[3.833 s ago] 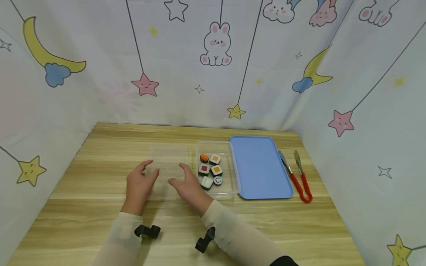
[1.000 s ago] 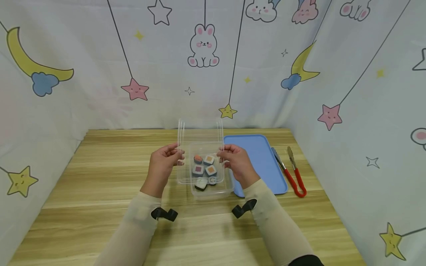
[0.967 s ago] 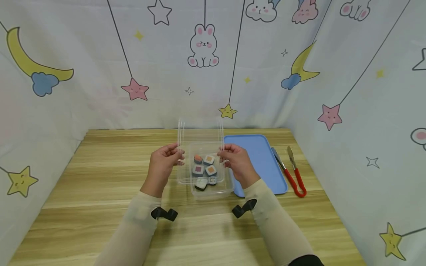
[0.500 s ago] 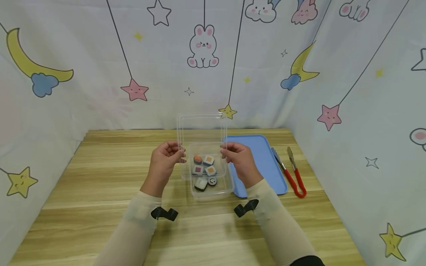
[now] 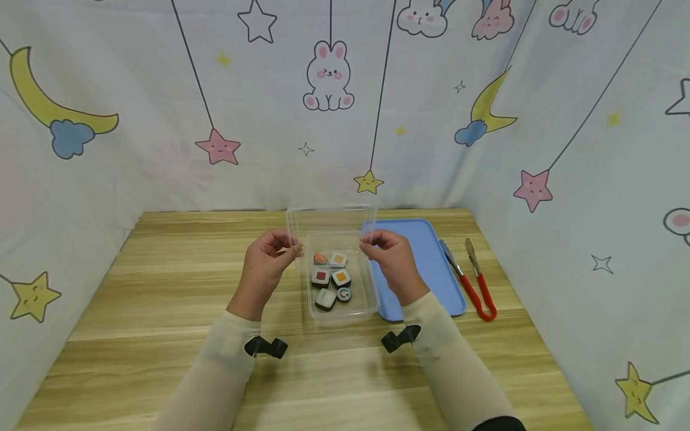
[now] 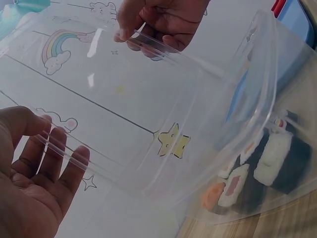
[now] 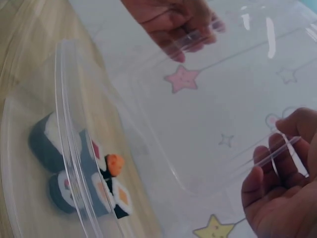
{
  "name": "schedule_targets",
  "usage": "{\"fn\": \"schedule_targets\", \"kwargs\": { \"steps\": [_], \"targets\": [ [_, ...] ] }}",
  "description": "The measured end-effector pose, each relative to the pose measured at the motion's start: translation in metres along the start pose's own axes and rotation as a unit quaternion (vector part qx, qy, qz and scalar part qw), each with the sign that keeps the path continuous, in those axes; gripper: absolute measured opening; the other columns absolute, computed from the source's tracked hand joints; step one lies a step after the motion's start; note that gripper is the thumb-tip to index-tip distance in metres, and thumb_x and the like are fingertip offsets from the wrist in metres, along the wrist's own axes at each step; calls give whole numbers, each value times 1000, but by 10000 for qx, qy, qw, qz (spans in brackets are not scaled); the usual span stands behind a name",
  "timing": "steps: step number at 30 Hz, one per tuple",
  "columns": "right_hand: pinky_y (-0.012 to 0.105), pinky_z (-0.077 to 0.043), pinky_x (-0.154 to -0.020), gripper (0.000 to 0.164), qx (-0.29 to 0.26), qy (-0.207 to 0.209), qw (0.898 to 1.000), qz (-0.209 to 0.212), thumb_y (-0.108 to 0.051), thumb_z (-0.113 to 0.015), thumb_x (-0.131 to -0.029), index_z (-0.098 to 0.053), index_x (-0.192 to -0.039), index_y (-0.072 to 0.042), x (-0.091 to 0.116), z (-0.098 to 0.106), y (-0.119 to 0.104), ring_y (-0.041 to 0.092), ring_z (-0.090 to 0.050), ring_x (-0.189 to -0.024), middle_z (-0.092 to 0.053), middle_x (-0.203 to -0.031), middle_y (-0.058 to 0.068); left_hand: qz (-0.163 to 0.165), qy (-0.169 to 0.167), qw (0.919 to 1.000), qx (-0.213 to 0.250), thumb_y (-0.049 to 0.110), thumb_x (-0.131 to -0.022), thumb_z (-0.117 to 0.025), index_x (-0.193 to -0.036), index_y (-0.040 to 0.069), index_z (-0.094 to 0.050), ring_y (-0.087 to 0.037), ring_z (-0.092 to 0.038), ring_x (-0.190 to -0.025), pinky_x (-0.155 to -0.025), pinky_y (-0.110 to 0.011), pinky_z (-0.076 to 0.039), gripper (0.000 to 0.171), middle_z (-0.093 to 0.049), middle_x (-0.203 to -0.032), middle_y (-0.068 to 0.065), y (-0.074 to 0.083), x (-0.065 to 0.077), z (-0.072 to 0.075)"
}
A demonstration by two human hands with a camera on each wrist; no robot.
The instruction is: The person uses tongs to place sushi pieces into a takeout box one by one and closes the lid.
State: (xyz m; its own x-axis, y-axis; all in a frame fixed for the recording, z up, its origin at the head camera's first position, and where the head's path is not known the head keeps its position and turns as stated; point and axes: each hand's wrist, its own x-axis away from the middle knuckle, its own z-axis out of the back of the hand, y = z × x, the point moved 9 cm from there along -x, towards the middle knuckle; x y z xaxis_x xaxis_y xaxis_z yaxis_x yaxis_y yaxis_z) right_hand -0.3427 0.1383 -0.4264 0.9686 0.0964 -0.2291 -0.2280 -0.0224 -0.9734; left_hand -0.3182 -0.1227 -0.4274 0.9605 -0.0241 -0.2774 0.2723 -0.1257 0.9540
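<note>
A clear plastic lid (image 5: pixel 331 219) is held up, tilted, over the back of a clear plastic container (image 5: pixel 345 315). My left hand (image 5: pixel 262 269) pinches its left edge between thumb and fingers. On the opposite edge, my right hand (image 5: pixel 398 266) has the same kind of pinch. Several sushi pieces lie in the container, among them a roll with a dark red centre (image 5: pixel 320 276), one with an orange centre (image 5: pixel 341 277) and a small round roll (image 5: pixel 344 294). The left wrist view shows the lid (image 6: pixel 114 99) as a shallow see-through sheet with raised rims, apart from the sushi below.
Right of the container lies a blue tray (image 5: pixel 426 263), partly behind my right hand. Red-handled metal tongs (image 5: pixel 480 287) rest beside it. The wooden table (image 5: pixel 162 287) ends at a white printed curtain (image 5: pixel 269 173) at the back and sides.
Earlier, both hands were around the lid lying left of the container. They lifted it rightward above the container. In the last half second the lid's tilt changed and its far edge dropped.
</note>
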Motion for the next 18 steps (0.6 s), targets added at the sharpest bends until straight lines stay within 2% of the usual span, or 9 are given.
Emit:
{"fn": "schedule_targets", "kwargs": {
  "steps": [3,6,12,14,16,18],
  "targets": [
    [28,-57,-73,11,-161,-1,9998,83,2,-75,-92,-75,-88,-8,0,0,-2,17,-64,-87,-70,-94,3,-26,25,10000,-57,1,-95,-74,-98,-1,-63,-19,-67,-93,-82,-26,-60,11,-70,-98,-6,1,0,1],
    [26,-58,-76,12,-272,15,9995,150,5,-74,-92,-74,-88,-6,1,0,-4,16,-65,-88,-70,-93,1,33,10,9999,-130,2,-95,-74,-97,-1,-63,-18,-67,-95,-82,-25,-59,12,-69,-98,-6,-1,1,1],
    [25,-58,-75,19,-183,72,9994,286,6,-75,-91,-77,-89,-12,1,4,-5,14,-66,-86,-71,-97,0,-126,-155,9974,-685,-3,-95,-71,-97,-1,-68,-17,-66,-99,-84,-22,-58,4,-68,-105,-3,-3,1,-1],
    [25,-59,-75,11,-225,58,9989,409,6,-76,-90,-77,-90,-5,1,4,-6,17,-67,-88,-71,-99,2,-272,-199,9964,-773,-5,-94,-72,-96,-2,-69,-17,-66,-101,-88,-23,-57,4,-69,-106,-5,-3,1,-2],
    [25,-61,-77,5,-278,75,9984,487,8,-77,-89,-75,-91,4,1,5,-6,26,-69,-94,-72,-101,3,-358,-201,9959,-811,-5,-93,-74,-94,-3,-69,-17,-66,-102,-93,-25,-56,5,-69,-106,-8,-2,1,-4],
    [26,-62,-81,9,-312,65,9980,548,5,-78,-89,-72,-93,9,0,5,-5,32,-69,-101,-72,-105,8,-404,-174,9957,-820,-5,-92,-75,-92,-4,-68,-17,-67,-102,-97,-26,-55,7,-70,-105,-11,-3,1,-4]
  ]
}}
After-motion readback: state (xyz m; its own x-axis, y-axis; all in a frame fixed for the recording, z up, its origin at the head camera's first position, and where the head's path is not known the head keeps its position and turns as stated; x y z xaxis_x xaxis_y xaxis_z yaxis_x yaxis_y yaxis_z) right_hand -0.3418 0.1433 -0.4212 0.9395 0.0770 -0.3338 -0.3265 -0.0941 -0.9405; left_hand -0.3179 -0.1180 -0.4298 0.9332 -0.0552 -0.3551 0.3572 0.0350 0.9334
